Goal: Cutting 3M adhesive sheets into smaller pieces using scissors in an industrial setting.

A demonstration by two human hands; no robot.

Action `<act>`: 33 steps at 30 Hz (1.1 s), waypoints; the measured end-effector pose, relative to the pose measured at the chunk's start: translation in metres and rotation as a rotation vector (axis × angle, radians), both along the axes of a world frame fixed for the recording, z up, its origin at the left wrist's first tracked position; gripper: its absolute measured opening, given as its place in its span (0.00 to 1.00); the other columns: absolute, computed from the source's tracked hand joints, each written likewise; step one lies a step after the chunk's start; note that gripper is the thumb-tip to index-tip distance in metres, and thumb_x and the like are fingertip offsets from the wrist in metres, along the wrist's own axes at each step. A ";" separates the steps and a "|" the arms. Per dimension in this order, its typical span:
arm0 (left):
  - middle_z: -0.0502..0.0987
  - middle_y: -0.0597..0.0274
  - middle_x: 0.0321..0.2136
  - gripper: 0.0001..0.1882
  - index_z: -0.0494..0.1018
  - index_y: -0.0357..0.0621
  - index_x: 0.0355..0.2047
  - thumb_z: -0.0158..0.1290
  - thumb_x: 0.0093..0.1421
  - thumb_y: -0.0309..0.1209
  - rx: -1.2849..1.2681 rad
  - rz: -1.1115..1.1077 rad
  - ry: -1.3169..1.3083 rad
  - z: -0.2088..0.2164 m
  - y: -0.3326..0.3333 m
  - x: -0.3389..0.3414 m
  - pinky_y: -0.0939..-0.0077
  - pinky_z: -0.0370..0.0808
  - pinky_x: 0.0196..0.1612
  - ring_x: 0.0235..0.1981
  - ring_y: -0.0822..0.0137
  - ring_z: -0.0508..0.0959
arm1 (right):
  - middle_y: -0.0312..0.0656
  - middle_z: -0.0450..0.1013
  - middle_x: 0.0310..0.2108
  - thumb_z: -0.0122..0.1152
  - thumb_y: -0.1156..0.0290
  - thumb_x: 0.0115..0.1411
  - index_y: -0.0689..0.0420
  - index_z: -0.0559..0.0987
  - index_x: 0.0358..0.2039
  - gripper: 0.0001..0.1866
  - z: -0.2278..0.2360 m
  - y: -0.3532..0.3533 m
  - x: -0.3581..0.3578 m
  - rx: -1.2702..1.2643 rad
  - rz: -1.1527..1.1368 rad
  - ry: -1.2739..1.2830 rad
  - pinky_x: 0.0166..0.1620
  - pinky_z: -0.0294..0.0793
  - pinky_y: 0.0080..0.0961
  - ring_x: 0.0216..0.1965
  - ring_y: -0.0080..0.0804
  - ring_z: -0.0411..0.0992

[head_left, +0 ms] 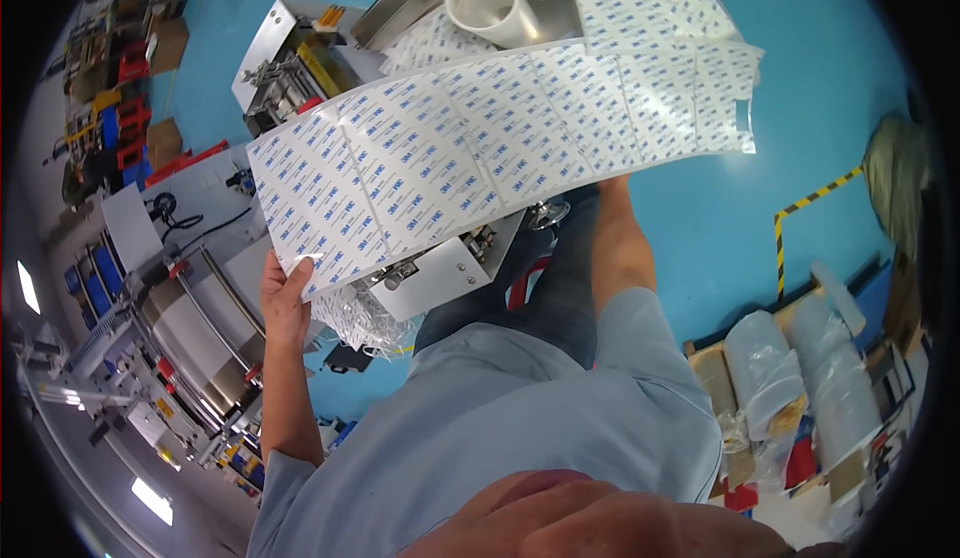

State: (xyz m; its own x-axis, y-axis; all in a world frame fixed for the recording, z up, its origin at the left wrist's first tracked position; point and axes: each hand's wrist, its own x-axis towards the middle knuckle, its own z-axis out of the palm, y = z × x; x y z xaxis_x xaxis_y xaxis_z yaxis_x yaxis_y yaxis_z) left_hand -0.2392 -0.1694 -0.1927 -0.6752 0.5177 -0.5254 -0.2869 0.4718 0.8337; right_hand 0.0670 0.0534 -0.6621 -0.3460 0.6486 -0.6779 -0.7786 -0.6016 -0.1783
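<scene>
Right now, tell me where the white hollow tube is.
In the head view, the white hollow tube is at the top, near centre, in the metal tray, just beyond the far edge of the long blue-printed sheet.

Smooth paper-like sheet [450, 148] (faintly glossy), matt cloth shirt [510, 398]

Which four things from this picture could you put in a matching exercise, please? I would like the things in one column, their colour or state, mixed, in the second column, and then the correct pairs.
Things:
1. left hand
2. wide sheet
3. tube
4. floor tape

Colour or state:
A. striped yellow and black
B. plain white, hollow, open-ended
C. pinching a corner
D. white with repeated blue print

Pairs: 1-C, 2-D, 3-B, 4-A
</scene>
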 end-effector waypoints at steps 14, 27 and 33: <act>0.74 0.60 0.41 0.15 0.64 0.37 0.45 0.51 0.57 0.23 -0.065 -0.003 0.083 -0.002 0.002 0.005 0.79 0.67 0.47 0.42 0.74 0.71 | 0.37 0.67 0.23 0.55 0.55 0.61 0.55 0.68 0.33 0.16 0.220 -0.118 0.145 -0.079 0.510 -0.616 0.22 0.60 0.17 0.19 0.21 0.61; 0.72 0.58 0.39 0.13 0.61 0.34 0.43 0.49 0.60 0.24 0.175 0.095 0.237 -0.001 0.004 0.028 0.83 0.70 0.43 0.37 0.76 0.71 | 0.35 0.69 0.28 0.60 0.50 0.54 0.60 0.69 0.42 0.27 0.479 -0.137 0.050 0.176 1.257 -0.014 0.30 0.62 0.14 0.26 0.18 0.63; 0.72 0.58 0.40 0.14 0.61 0.36 0.44 0.49 0.60 0.24 0.130 0.069 0.326 -0.003 -0.004 0.034 0.83 0.68 0.45 0.40 0.77 0.70 | 0.35 0.67 0.28 0.59 0.42 0.52 0.60 0.69 0.41 0.32 0.493 -0.141 0.039 0.138 1.312 -0.027 0.32 0.61 0.14 0.28 0.19 0.61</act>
